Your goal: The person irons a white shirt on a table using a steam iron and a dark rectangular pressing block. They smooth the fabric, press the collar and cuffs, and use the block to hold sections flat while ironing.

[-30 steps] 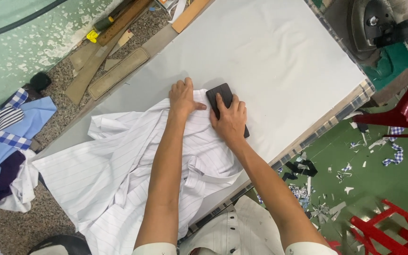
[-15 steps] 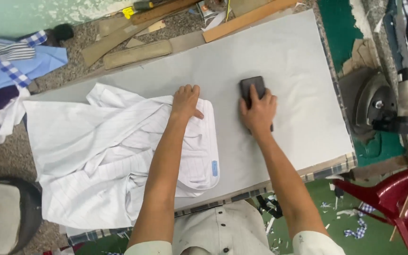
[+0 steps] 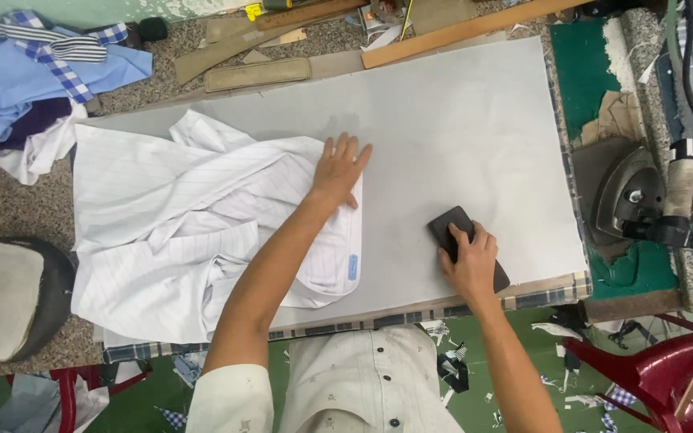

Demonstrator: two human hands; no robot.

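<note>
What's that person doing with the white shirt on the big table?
A person leans over a padded table with a white striped shirt spread on it. The left hand lies flat on the shirt's folded edge, pressing it down. The right hand rests on a dark flat block near the table's front edge, apart from the shirt. An iron sits off to the right, untouched.

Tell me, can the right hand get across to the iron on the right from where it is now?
Probably yes. The right hand rests on a dark block near the board's front edge, and the iron sits just off the board's right end. Only bare board cover lies between them, though the hand would have to let go of the block.
</note>
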